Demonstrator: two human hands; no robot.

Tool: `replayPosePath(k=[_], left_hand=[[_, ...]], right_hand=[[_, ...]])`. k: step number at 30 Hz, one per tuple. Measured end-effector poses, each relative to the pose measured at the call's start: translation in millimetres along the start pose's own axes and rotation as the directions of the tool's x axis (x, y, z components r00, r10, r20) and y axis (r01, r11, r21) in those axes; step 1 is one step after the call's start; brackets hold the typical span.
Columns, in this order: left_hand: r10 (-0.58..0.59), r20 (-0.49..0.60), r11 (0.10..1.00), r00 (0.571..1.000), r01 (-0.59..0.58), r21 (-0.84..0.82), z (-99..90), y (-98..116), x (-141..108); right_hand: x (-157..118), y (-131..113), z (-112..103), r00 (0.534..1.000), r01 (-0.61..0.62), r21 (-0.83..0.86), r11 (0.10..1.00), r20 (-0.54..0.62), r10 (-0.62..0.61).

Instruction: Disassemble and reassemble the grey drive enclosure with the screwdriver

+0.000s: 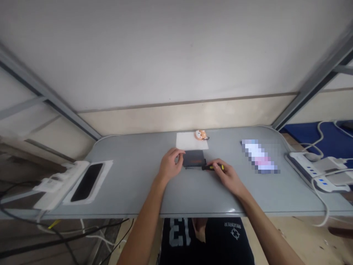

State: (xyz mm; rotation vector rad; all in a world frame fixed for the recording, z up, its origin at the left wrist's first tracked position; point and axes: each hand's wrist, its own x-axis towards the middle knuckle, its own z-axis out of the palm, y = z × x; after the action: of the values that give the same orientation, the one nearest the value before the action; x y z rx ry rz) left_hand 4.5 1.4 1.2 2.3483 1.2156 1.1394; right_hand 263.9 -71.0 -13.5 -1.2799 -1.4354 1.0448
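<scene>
Gripping is being done by the right hand, whose thumb and fingers are closing fully around a black-and-yellow tool; the thumb is pressing on top of the handle, and the tool's front end is pointing left, lying at the lower right corner of a dark card. The left hand is curling at the card's left edge, its thumb and index finger bending toward each other and leaving a small gap between them; whether the fingertips are pinching the card or only resting against it, one cannot tell. The card is lying between the two hands near the middle of the gray table, showing a faint reddish mark toward its lower side. White paper is lying just beyond the card, and a small orange-and-white animal-faced item is resting on its right part. To the right, a phone with a pixelated face is lying at a slant, near a white power strip carrying plugs. To the left, a black phone is resting on a white sheet, beside a second power strip.
</scene>
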Motion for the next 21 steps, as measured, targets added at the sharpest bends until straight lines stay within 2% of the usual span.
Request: replayPosePath(k=[4, 8, 13, 21], left_hand=[[-0.012, 0.059, 0.998, 0.998, 0.008, 0.064, -8.2, 9, -31], [-0.048, 0.125, 0.989, 0.991, 0.030, 0.142, -7.2, 11, -51], [-0.025, 0.137, 0.978, 0.990, -0.004, 0.210, 0.3, 7, -50], [-0.023, 0.117, 0.974, 0.993, -0.005, 0.227, 0.1, 5, -51]], right_hand=[[0, -1, 0, 1.000, 0.002, -0.023, 1.000, -0.023, -0.002], [0, 0, 0, 0.999, 0.015, -0.027, 1.000, 0.042, -0.014], [-1, 3, -1, 0.999, 0.028, -0.046, 0.999, -0.018, -0.029], [-3, 3, 1, 0.999, 0.036, -0.058, 0.998, 0.033, -0.034]])
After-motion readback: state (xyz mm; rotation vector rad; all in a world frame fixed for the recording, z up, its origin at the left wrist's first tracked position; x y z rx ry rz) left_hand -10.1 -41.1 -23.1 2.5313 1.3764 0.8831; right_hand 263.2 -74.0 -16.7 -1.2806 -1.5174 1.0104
